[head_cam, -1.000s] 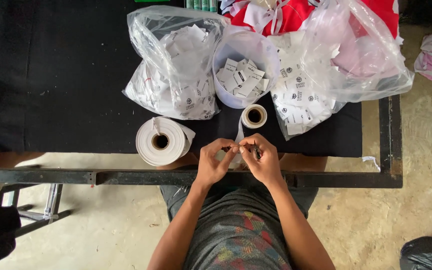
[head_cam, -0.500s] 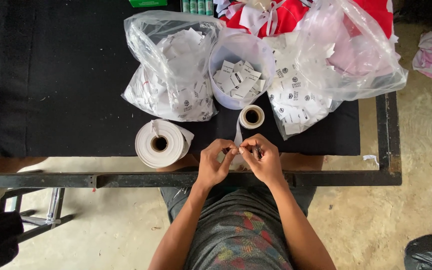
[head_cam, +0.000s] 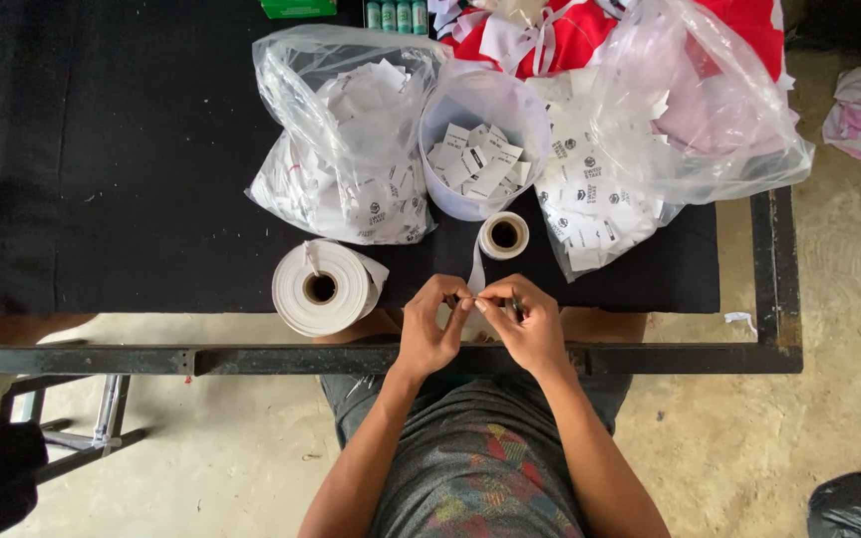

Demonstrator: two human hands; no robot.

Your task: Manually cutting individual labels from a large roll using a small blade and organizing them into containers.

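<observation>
My left hand (head_cam: 429, 329) and my right hand (head_cam: 525, 324) meet at the table's near edge, fingertips pinching the end of a white label strip (head_cam: 476, 269). The strip runs up to a small ribbon roll (head_cam: 503, 235) lying just beyond my hands. A dark thin object shows in my right hand's fingers; what it is I cannot tell. A larger white ribbon roll (head_cam: 322, 287) lies to the left of my left hand. Behind the small roll stands a white cup (head_cam: 470, 120) filled with cut white labels.
Two clear plastic bags of white labels sit behind the rolls, one at left (head_cam: 351, 139), one at right (head_cam: 650, 130). The black table (head_cam: 102, 149) has a metal frame rail (head_cam: 151, 359) at its near edge. Red and white fabric (head_cam: 570, 30) lies at the back.
My hands stay together at the table edge, the fingers shifting slightly on the strip. The view has drifted a little; nothing else has moved.
</observation>
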